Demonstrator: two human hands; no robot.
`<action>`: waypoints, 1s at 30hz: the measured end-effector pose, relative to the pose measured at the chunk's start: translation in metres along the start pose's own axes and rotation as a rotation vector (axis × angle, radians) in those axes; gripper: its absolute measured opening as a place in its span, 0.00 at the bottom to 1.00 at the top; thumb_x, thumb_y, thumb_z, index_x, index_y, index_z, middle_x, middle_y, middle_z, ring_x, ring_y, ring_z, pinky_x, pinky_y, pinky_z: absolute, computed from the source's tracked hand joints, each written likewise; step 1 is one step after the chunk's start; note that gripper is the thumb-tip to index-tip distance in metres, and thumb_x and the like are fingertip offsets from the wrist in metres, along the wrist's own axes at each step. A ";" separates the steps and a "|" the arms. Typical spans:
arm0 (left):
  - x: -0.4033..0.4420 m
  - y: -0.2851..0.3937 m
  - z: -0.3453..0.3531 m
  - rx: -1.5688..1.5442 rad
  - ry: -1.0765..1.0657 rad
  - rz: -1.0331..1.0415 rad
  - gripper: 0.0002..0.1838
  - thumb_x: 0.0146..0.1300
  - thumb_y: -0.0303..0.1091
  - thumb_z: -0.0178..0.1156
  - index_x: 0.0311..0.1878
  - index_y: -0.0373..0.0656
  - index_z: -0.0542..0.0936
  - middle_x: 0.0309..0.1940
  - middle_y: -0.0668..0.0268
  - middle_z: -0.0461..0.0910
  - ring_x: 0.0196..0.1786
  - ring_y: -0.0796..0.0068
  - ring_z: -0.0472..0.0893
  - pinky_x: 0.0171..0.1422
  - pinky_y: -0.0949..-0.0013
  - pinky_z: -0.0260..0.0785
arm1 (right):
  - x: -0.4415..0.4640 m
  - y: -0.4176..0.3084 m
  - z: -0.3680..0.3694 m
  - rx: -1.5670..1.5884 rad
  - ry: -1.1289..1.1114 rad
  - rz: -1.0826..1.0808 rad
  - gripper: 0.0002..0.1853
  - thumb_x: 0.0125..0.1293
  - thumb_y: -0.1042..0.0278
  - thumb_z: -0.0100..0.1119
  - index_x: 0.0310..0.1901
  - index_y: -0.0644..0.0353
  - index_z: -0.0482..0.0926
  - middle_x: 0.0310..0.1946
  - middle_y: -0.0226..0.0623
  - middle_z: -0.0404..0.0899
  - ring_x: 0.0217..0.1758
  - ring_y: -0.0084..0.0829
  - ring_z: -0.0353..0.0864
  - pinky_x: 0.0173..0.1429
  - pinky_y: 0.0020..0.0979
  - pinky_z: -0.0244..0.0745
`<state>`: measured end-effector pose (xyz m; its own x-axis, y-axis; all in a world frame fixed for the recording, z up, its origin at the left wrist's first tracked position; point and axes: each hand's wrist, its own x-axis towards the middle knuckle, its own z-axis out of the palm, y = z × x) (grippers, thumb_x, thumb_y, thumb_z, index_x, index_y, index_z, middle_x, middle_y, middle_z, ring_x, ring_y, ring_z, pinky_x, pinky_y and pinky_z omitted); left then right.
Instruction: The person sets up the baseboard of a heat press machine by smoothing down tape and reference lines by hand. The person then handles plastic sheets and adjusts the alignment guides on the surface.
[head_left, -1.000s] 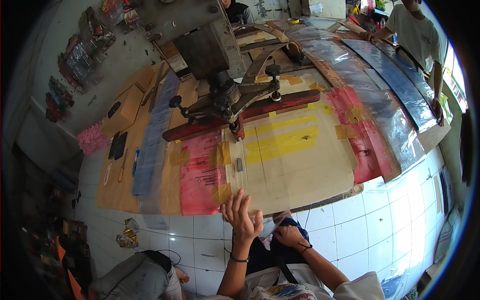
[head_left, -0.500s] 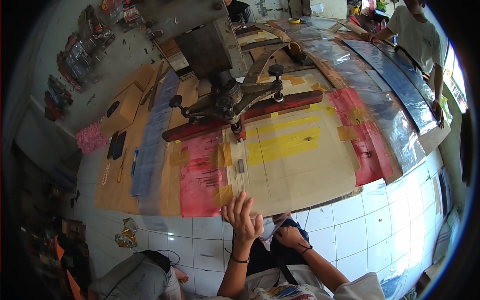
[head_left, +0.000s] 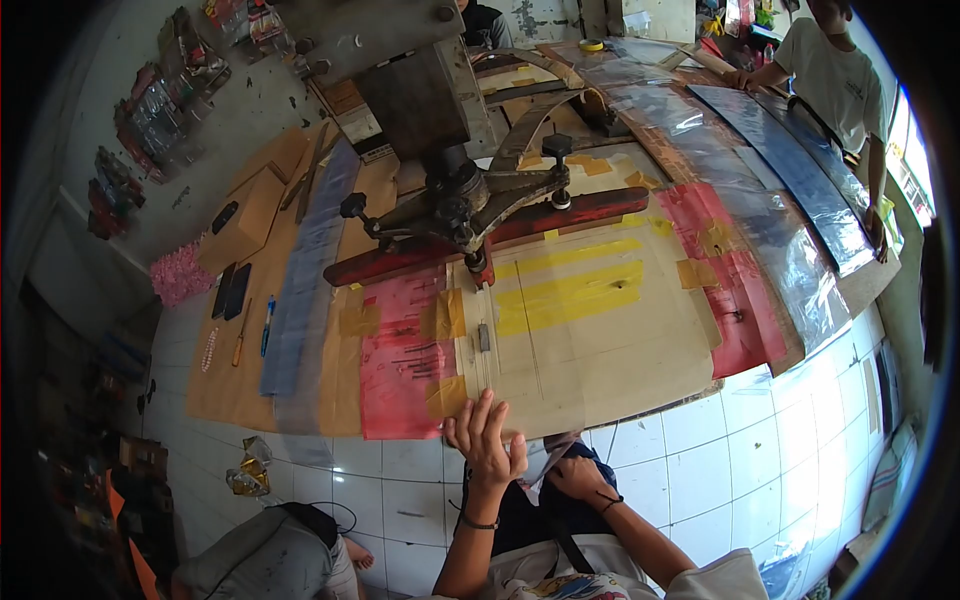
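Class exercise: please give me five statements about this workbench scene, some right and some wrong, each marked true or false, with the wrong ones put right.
1. The left hand has its fingers at the near edge of the beige sheet. True.
2. The right hand is pressing on the red bar. False: it is below the table edge, close to the person's lap.
3. Yellow strips run across the beige sheet, between two red sheets. True.
4. The blue pen lies on the yellow strips. False: it lies on the brown surface at the left, beside the blue plastic strip.
5. A small grey block lies near the left side of the beige sheet. True.
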<state>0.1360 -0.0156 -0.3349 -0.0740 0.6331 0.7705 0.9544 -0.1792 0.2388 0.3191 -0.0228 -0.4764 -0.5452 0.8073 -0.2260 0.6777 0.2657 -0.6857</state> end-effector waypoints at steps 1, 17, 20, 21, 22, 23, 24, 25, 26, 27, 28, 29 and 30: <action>0.000 0.000 0.000 0.001 0.000 0.000 0.25 0.72 0.48 0.45 0.62 0.40 0.74 0.68 0.53 0.73 0.73 0.50 0.65 0.81 0.43 0.37 | 0.000 0.000 0.001 -0.003 -0.006 0.006 0.18 0.64 0.52 0.60 0.32 0.62 0.82 0.28 0.54 0.84 0.34 0.57 0.84 0.41 0.53 0.79; 0.000 -0.001 -0.001 -0.001 -0.013 0.012 0.25 0.71 0.46 0.46 0.63 0.42 0.74 0.69 0.54 0.72 0.73 0.51 0.65 0.81 0.44 0.36 | 0.002 0.007 0.009 -0.091 -0.042 -0.027 0.17 0.67 0.51 0.56 0.38 0.57 0.86 0.30 0.52 0.85 0.36 0.54 0.86 0.42 0.52 0.81; 0.002 0.000 -0.003 -0.015 -0.016 0.006 0.25 0.71 0.46 0.47 0.64 0.42 0.74 0.69 0.54 0.72 0.73 0.51 0.65 0.81 0.44 0.37 | 0.003 0.006 0.011 -0.101 -0.077 -0.014 0.18 0.67 0.51 0.56 0.38 0.58 0.86 0.31 0.53 0.85 0.37 0.54 0.86 0.43 0.52 0.81; 0.002 0.001 -0.004 -0.016 -0.024 0.005 0.25 0.71 0.46 0.47 0.64 0.42 0.74 0.69 0.54 0.72 0.73 0.51 0.65 0.81 0.44 0.37 | 0.003 0.005 0.012 -0.105 -0.086 -0.009 0.18 0.67 0.51 0.56 0.38 0.58 0.86 0.31 0.53 0.85 0.37 0.54 0.86 0.43 0.51 0.81; 0.002 0.001 -0.005 -0.017 -0.029 0.004 0.25 0.71 0.46 0.47 0.64 0.42 0.74 0.69 0.54 0.72 0.73 0.51 0.65 0.81 0.44 0.37 | 0.004 0.004 0.011 -0.111 -0.092 -0.007 0.18 0.67 0.51 0.56 0.38 0.59 0.85 0.31 0.53 0.85 0.37 0.54 0.86 0.43 0.51 0.81; 0.003 0.001 -0.005 -0.018 -0.031 0.004 0.25 0.71 0.46 0.47 0.64 0.42 0.74 0.69 0.54 0.72 0.73 0.51 0.65 0.81 0.44 0.37 | 0.004 0.003 0.010 -0.104 -0.080 -0.017 0.19 0.68 0.51 0.56 0.38 0.59 0.85 0.31 0.53 0.85 0.37 0.54 0.86 0.43 0.52 0.81; 0.003 0.000 -0.005 -0.019 -0.032 0.009 0.25 0.71 0.46 0.47 0.64 0.42 0.74 0.69 0.54 0.72 0.73 0.51 0.65 0.81 0.44 0.37 | 0.003 0.003 0.010 -0.099 -0.069 -0.028 0.19 0.68 0.51 0.56 0.37 0.59 0.85 0.31 0.53 0.85 0.37 0.54 0.86 0.43 0.52 0.81; 0.003 0.000 -0.006 -0.020 -0.032 0.013 0.24 0.71 0.45 0.47 0.64 0.42 0.74 0.69 0.54 0.72 0.73 0.51 0.65 0.80 0.44 0.38 | 0.003 0.002 0.010 -0.095 -0.059 -0.039 0.19 0.68 0.51 0.56 0.37 0.59 0.85 0.31 0.54 0.85 0.37 0.54 0.86 0.42 0.52 0.81; 0.003 0.000 -0.006 -0.020 -0.033 0.015 0.24 0.71 0.45 0.47 0.64 0.41 0.74 0.69 0.54 0.72 0.73 0.51 0.64 0.80 0.44 0.38 | 0.003 0.005 0.011 -0.100 -0.060 -0.044 0.19 0.68 0.51 0.56 0.37 0.59 0.85 0.31 0.54 0.85 0.37 0.54 0.86 0.42 0.52 0.81; 0.004 0.000 -0.006 -0.018 -0.031 0.011 0.24 0.71 0.45 0.47 0.64 0.41 0.74 0.69 0.54 0.72 0.73 0.51 0.64 0.80 0.44 0.38 | 0.004 0.007 0.013 -0.104 -0.062 -0.046 0.19 0.68 0.50 0.56 0.37 0.59 0.85 0.31 0.54 0.85 0.37 0.54 0.86 0.42 0.52 0.81; 0.004 0.001 -0.006 -0.017 -0.032 0.007 0.24 0.71 0.45 0.47 0.64 0.41 0.74 0.69 0.54 0.72 0.73 0.50 0.64 0.80 0.44 0.38 | 0.004 0.009 0.015 -0.107 -0.065 -0.046 0.19 0.68 0.50 0.56 0.37 0.59 0.85 0.31 0.54 0.85 0.37 0.54 0.86 0.42 0.52 0.81; 0.004 0.002 -0.006 -0.016 -0.035 0.002 0.24 0.71 0.45 0.47 0.64 0.41 0.74 0.69 0.54 0.72 0.73 0.50 0.64 0.80 0.43 0.37 | 0.003 0.008 0.014 -0.104 -0.077 -0.036 0.19 0.68 0.50 0.56 0.37 0.59 0.85 0.31 0.53 0.85 0.37 0.54 0.86 0.43 0.52 0.81; 0.004 0.003 -0.007 -0.020 -0.039 -0.003 0.24 0.71 0.45 0.47 0.64 0.42 0.74 0.69 0.54 0.72 0.73 0.50 0.64 0.80 0.43 0.37 | 0.003 0.006 0.011 -0.103 -0.090 -0.026 0.19 0.68 0.50 0.56 0.38 0.59 0.86 0.31 0.53 0.85 0.37 0.54 0.86 0.43 0.52 0.81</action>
<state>0.1366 -0.0187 -0.3272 -0.0649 0.6622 0.7465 0.9482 -0.1921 0.2529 0.3162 -0.0248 -0.4891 -0.6020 0.7502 -0.2733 0.7073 0.3422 -0.6186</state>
